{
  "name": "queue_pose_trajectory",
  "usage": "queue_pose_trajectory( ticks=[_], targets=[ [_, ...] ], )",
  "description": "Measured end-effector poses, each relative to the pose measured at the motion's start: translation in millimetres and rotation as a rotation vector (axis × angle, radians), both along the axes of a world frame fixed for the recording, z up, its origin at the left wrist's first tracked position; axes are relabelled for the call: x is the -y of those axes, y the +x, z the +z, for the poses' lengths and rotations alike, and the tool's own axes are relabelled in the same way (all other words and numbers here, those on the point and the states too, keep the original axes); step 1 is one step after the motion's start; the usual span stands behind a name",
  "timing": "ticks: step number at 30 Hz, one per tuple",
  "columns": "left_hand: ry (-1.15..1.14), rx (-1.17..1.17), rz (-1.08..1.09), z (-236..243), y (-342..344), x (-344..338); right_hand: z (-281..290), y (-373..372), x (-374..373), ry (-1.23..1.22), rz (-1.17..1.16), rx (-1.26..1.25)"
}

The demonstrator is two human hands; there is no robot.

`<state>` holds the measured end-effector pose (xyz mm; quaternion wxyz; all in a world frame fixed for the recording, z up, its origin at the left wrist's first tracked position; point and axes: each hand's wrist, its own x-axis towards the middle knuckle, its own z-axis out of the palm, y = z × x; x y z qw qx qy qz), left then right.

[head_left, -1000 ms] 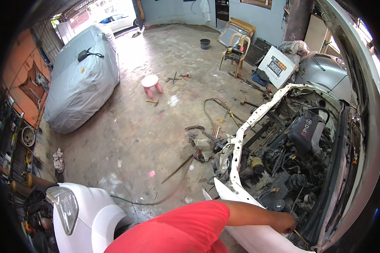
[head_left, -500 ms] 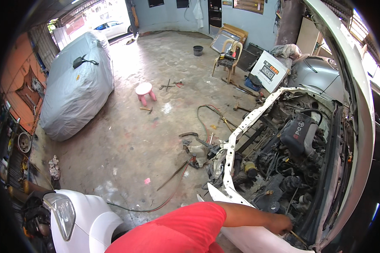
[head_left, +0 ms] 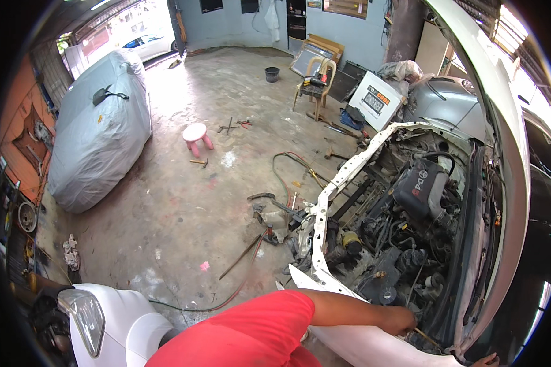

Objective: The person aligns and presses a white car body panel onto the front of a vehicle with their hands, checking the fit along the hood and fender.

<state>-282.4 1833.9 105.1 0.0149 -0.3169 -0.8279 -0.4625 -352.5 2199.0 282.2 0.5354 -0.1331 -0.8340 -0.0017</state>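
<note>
Ahead of the fingers of our left hand, the bay is gaping; a slackening grip might be risking a drop into it. It is holding the engine. Far ahead-left of those fingers, a bucket is standing, its inside not showing clearly. Those fingers are gripping a rod, slanting rightward below the knuckles; our right hand is showing too little for telling its grip.

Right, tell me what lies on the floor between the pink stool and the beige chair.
A few hand tools, one with red handles, lie on the floor there, as the head view shows.
</note>
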Motion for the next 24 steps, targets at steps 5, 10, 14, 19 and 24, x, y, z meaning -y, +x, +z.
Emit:
queue_pose_trajectory(
  ticks=[5, 10, 14, 19, 24],
  targets=[
    [-0.068, 0.026, -0.118, 11.1, -2.6, 13.5, -2.3, -4.4, 9.5, -0.073, 0.008, 0.083],
    [-0.219, -0.108, -0.263, 41.0, -18.7, -8.5, -25.2, -21.2, -111.0, -0.122, -0.174, 0.234],
    [-0.003, 0.205, 0.091, 50.8, 32.2, 105.9, -24.7, -35.9, -58.2, -0.036, -0.128, 0.272],
    [-0.075, 0.563, 0.796, 57.7, 141.3, 282.4, -22.6, -25.6, -70.8, -0.048, -0.142, 0.215],
    [-0.308, 0.531, 0.673, 17.4, 222.7, 289.3, -21.5, -26.6, -65.2, -0.069, -0.101, 0.240]
  ],
)
